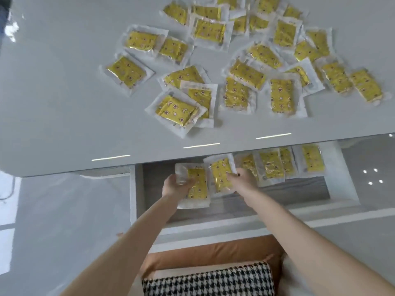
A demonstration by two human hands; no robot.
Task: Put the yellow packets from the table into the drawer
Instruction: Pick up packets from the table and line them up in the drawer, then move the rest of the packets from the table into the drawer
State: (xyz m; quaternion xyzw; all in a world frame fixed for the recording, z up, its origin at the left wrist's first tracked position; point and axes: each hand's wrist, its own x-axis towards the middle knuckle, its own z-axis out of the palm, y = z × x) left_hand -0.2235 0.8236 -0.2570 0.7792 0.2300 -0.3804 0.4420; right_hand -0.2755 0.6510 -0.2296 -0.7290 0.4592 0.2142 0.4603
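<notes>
Table (64, 103): glossy white top that fills the upper half of the view.
Drawer (133, 189): pulled open under the table's near edge, with white walls and a grey floor.
Loose packets (280, 97): many yellow packets in clear wrap, scattered and overlapping on the right part of the table.
Checked cushion (209, 280): black and white, at the bottom edge, on a brown seat (213, 253).
Stored packets (271, 167): a few lie overlapping in the drawer's far right part.
Left hand (174, 188): over the drawer, fingers curled round the left packet (197, 189).
Right hand (242, 180): just beside it, fingers and thumb pinching the right packet (220, 174), which is tilted.
Held packets: both above the drawer's left half, their edges overlapping.
</notes>
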